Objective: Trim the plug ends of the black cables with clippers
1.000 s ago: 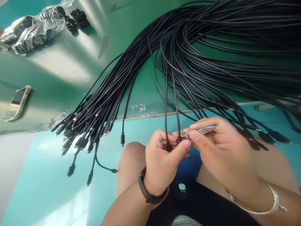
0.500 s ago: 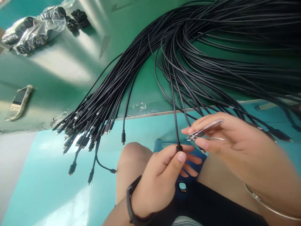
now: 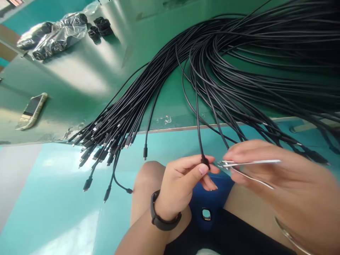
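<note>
My left hand (image 3: 183,180) pinches the black connector end (image 3: 205,162) of one cable between thumb and fingers, below the table edge and above my lap. The cable runs up from it onto the table. Just to the right, my right hand (image 3: 271,177) grips silver nail clippers (image 3: 249,163), whose jaws point left toward the connector, with a small gap between. A large bundle of black cables (image 3: 159,67) lies across the green table, and many of its connector ends hang over the front edge at the left.
On the green table (image 3: 79,102) lie a handheld device (image 3: 32,110) in a pale case at the left, plastic-wrapped black bundles (image 3: 58,37) and small black coils (image 3: 103,26) at the back left. A blue stool (image 3: 212,187) shows between my legs.
The clippers have turned to lie more level and shifted slightly right with my right hand. My left hand has tilted the connector end and moved up a little. The camera view has shifted.
</note>
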Demonstrator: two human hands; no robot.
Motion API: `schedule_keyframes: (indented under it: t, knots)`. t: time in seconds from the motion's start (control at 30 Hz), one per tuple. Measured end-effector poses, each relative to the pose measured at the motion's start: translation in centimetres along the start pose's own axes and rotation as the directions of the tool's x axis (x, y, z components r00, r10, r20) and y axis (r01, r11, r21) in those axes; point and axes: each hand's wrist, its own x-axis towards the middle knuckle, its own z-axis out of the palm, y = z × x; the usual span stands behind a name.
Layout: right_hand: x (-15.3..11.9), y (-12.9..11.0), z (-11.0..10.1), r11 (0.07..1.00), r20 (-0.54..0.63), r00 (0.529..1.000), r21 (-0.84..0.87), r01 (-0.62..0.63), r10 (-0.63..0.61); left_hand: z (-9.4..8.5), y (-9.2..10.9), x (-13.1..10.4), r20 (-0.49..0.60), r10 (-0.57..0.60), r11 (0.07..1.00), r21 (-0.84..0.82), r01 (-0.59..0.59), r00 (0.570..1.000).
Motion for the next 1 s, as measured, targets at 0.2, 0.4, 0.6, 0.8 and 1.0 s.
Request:
schedule_keyframes:
  t: [0.2,0.4,0.6,0.8,1.0]
  knots:
    - [1.0,-0.5,2.1,0.988,0.027,0.991,0.085,-0.132,0.130,-0.3,-0.3,0.0,0.026,0.082,0.991,0.108,-0.084,0.996]
    - [1.8,0.4,2.3,0.980,-0.011,0.987,0.119,-0.157,0.160,-0.5,-0.6,0.0,0.065,0.199,0.947,0.245,-0.209,0.978]
    - [1.8,0.7,2.2,0.989,-0.087,0.986,0.049,-0.140,0.144,-0.2,-0.4,-0.1,0.064,0.234,0.940,0.239,-0.243,0.970]
    - [2.0,0.2,2.1,0.980,-0.034,0.985,0.108,-0.165,0.169,-0.1,-0.2,-0.1,0.086,0.225,0.923,0.300,-0.240,0.971]
    - [2.1,0.1,2.0,0.982,-0.015,0.987,0.107,-0.159,0.161,-0.1,-0.2,0.0,0.089,0.223,0.917,0.318,-0.240,0.971]
